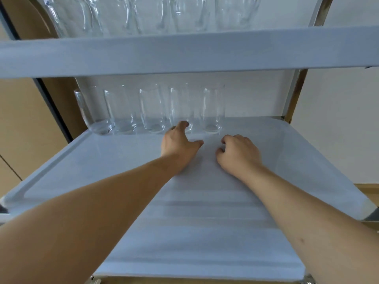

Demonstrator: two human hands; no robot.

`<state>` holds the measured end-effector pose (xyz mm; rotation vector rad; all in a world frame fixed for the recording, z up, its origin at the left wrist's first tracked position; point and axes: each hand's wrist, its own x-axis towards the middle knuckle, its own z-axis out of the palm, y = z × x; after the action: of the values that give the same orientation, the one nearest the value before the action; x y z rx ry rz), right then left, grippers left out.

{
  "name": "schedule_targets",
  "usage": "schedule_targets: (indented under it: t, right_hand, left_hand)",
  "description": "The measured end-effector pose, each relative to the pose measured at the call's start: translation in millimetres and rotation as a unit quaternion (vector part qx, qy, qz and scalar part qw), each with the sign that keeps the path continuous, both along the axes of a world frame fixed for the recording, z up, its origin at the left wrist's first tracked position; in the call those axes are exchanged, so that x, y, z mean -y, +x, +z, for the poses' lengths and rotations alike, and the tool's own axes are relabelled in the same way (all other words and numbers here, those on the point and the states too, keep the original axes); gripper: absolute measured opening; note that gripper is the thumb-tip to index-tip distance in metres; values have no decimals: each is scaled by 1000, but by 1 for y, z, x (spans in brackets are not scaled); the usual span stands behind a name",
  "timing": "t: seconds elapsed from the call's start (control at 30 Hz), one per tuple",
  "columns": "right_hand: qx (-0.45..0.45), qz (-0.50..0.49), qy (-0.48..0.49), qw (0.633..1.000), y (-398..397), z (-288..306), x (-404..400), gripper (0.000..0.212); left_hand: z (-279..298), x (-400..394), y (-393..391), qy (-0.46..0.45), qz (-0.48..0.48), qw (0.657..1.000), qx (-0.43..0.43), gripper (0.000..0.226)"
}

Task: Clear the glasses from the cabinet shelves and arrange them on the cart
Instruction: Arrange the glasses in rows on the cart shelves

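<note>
Near the row of glasses on the shelf: left hand fingers spread, empty; right hand loosely curled, empty.

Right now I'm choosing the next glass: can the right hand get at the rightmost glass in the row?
Probably yes. The right hand hovers just in front of the rightmost glass, holding nothing, with only bare shelf between them.

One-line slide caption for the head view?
Both hands, left hand and right hand, reach toward five glasses lining the shelf back.
</note>
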<state>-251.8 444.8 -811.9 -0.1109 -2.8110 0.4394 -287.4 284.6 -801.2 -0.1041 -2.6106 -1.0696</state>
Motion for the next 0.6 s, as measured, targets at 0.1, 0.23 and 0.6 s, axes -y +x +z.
schedule_targets:
  t: [0.1, 0.23, 0.6]
  right_hand:
    - [16, 9, 16, 1000, 12, 3, 8, 35]
    - [37, 18, 29, 999, 26, 10, 22, 36]
    - [137, 60, 65, 987, 104, 66, 61, 49]
  left_hand:
    - [0, 24, 13, -45, -16, 999, 18, 65]
    - [7, 50, 27, -81, -16, 996, 17, 62]
    - [58, 89, 115, -171, -63, 974, 136, 65]
